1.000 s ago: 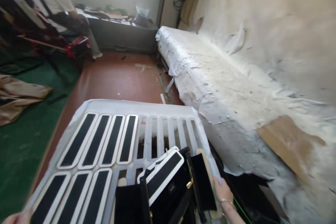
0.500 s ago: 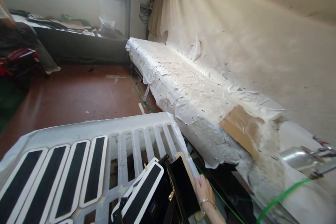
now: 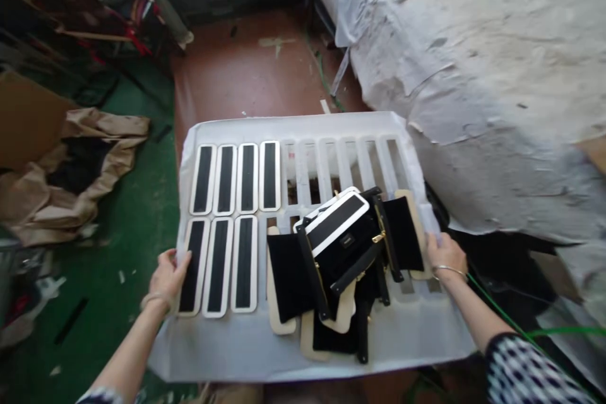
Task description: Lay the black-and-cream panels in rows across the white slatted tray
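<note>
Both my hands grip a white slotted tray (image 3: 331, 123) at its sides. My left hand (image 3: 169, 276) closes on the left edge, thumb on top beside a black strip with a pale rounded border (image 3: 194, 265). At the right edge my right hand (image 3: 446, 255) is wrapped round the rim. Several such bordered strips (image 3: 247, 177) lie in two rows on the tray's left half. On the right half rests a loose pile of black pieces (image 3: 341, 246) with pale panels and gold zip pulls. Several slots (image 3: 350, 167) behind the pile show through.
A long bench under stained white covering (image 3: 454, 69) runs along the right. Green hose (image 3: 563, 331) crosses low at the right. To the left, a cardboard box and crumpled brown wrapping (image 3: 89, 183) lie on the green floor (image 3: 127, 271). Red-brown flooring (image 3: 237, 76) lies ahead.
My view has swung down and to the left, showing the whole tray. My left hand has come into view on the tray's left edge. My right hand still grips the right edge.
</note>
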Motion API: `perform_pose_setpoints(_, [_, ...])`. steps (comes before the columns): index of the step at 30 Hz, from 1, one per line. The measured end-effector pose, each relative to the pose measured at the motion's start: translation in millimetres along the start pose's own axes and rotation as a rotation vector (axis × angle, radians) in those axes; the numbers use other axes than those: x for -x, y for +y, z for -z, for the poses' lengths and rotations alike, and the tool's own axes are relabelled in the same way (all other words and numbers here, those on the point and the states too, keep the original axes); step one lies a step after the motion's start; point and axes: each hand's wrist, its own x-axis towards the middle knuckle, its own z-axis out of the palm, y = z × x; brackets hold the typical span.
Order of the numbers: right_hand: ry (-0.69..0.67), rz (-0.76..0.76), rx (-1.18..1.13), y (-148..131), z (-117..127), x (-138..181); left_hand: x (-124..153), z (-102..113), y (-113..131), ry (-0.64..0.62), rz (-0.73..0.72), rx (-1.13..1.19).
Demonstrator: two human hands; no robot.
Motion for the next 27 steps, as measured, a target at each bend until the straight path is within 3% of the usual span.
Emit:
perform_pose_setpoints(7, [-0.04, 0.01, -0.086, 19.5, -14.0, -0.8, -17.9, -9.3, -55.7, -0.074, -0.055, -0.017])
perform_pose_setpoints(13, [-0.062, -0.01, -0.108, 48.9, -20.8, -4.6, -1.0, -4.8, -82.9, -0.048, -0.042, -0.054])
perform_pose_setpoints(17, [-0.092, 0.011, -0.119, 73.5, -29.2, 20.1, 29.4, -10.9, -90.0, 0.015, -0.023, -0.029])
perform_pose_setpoints(22, [-0.051, 0.078, -0.133, 92.7, -33.9, 51.7, 58.1, -21.7, -87.6, 0.001, 0.042, 0.04])
perform_pose_setpoints(27, [0.045, 0.119, -0.228, 82.1, -5.1, 56.9, 67.5, -2.9, -71.7, 0.03, 0.078, 0.085])
